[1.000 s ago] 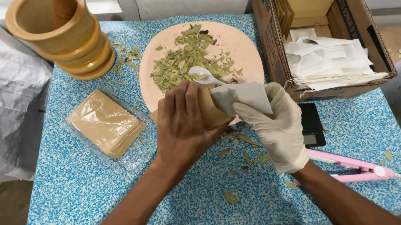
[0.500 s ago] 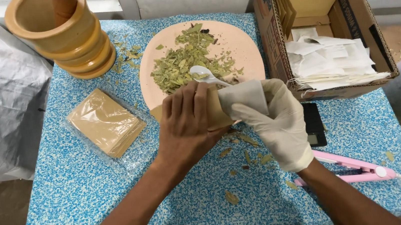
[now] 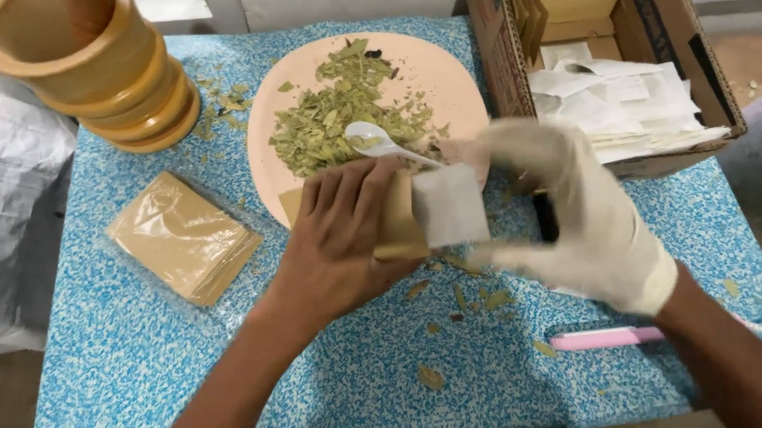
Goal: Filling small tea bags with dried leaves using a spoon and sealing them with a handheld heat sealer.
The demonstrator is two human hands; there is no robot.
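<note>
My bare left hand (image 3: 345, 237) grips a small brown paper pouch (image 3: 402, 231) just in front of the pink plate (image 3: 446, 73). A white filter bag (image 3: 449, 204) sticks out of the pouch's right end. My right hand (image 3: 577, 215), in a white glove, is blurred and spread open just right of the white bag; I cannot tell whether its fingertips still touch it. On the plate lie dried green leaves (image 3: 332, 119) and a white plastic spoon (image 3: 372, 138).
A wooden mortar with pestle (image 3: 87, 66) stands back left. Brown pouches in clear wrap (image 3: 178, 237) lie at the left. A cardboard box (image 3: 665, 19) at the right holds white bags (image 3: 617, 106). A pink tool (image 3: 606, 338) lies front right. Leaf crumbs dot the blue table (image 3: 133, 386).
My gloved right hand was closed around the white bag at the pouch; now its fingers have spread and drawn back to the right. The left hand still holds the pouch.
</note>
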